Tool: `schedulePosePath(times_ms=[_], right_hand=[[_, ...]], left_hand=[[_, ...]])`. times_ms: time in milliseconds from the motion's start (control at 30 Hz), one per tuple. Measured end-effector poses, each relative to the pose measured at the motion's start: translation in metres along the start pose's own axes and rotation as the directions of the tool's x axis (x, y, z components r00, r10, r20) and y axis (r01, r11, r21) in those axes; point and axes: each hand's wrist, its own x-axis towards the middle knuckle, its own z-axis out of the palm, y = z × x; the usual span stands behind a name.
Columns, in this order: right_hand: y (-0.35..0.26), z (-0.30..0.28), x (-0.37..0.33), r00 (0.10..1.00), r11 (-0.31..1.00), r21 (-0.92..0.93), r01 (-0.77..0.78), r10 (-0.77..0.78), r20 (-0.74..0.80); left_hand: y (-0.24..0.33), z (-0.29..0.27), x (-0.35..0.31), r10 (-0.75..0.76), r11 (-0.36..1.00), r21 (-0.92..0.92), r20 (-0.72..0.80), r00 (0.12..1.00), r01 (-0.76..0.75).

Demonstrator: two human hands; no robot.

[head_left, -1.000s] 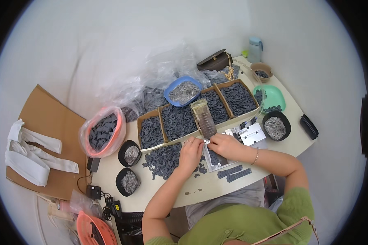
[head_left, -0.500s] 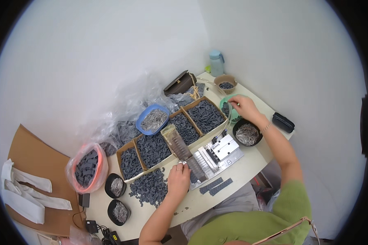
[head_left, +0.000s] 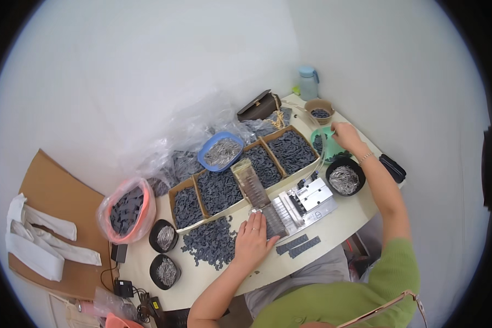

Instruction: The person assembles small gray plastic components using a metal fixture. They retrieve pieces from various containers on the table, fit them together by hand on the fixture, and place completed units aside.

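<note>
My left hand (head_left: 251,240) lies with fingers stretched out over the near end of a dark grey slotted strip (head_left: 274,221). That strip sits beside a silver metal fixture (head_left: 315,194), below a clear ribbed holder (head_left: 250,183). At the back right, my right hand (head_left: 347,138) is over the rim of a green bowl (head_left: 330,157) containing small dark grey parts. Its fingertips are pinched together, and whatever is between them is too small to make out. Two dark grey strips (head_left: 298,246) lie in front of the fixture.
A divided cardboard box (head_left: 204,203) of dark grey plastic parts crosses the table, with a loose pile (head_left: 209,243) before it. Metal pins fill a blue bowl (head_left: 205,160) and several black bowls (head_left: 346,176). A pink-rimmed bucket (head_left: 144,210) stands left; a blue bottle (head_left: 308,85) stands behind.
My left hand has gone from curled at the strip's side to flat across its near end. The right hand remains at the green bowl. The whole view has shifted slightly.
</note>
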Motion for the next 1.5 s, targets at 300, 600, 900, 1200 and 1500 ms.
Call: schedulePosePath(times_ms=[300,600,900,1200,1500], right_hand=[[-0.208,-0.026,-0.080,0.783,0.640,0.611,0.466,-0.620,0.052],[-0.239,0.001,-0.115,0.604,0.598,0.189,0.779,-0.796,0.032],[-0.205,-0.023,-0.121,0.725,0.685,0.265,0.678,-0.683,-0.090],[-0.087,-0.092,-0.109,0.972,0.992,0.067,0.108,-0.119,0.204],[-0.066,-0.072,-0.117,0.953,0.980,0.173,0.093,-0.138,0.270]], left_hand=[[0.014,-0.005,-0.019,-0.043,0.998,-0.046,0.091,0.995,0.048],[-0.039,-0.087,-0.104,-0.428,0.903,-0.055,-0.041,0.903,0.426],[-0.142,-0.103,-0.192,-0.824,0.560,0.099,-0.037,0.566,0.822],[-0.140,-0.117,-0.193,-0.855,0.491,0.195,-0.080,0.513,0.849],[-0.089,-0.075,-0.092,-0.706,0.447,-0.734,0.061,0.706,0.511]])
